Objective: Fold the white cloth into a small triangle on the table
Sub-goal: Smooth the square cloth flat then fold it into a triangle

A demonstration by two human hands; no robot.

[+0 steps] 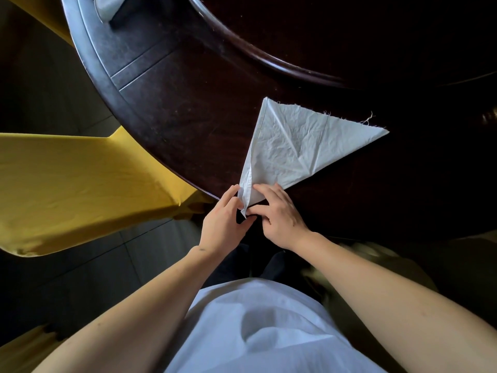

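Note:
The white cloth (295,146) lies folded into a triangle on the dark round table (188,117), its nearest corner hanging just over the table's near edge. My left hand (224,224) pinches that near corner from the left, thumb and fingers curled on the layered tip. My right hand (279,214) holds the same corner from the right, its fingers lying on top of the cloth and its thumb tucked under the tip. The far corners rest flat, with frayed threads along the upper right edge.
A raised dark turntable (349,36) fills the table's centre at the back right. A yellow-covered chair (80,184) stands to the left of the table. Another white cloth (107,6) lies at the table's far left edge.

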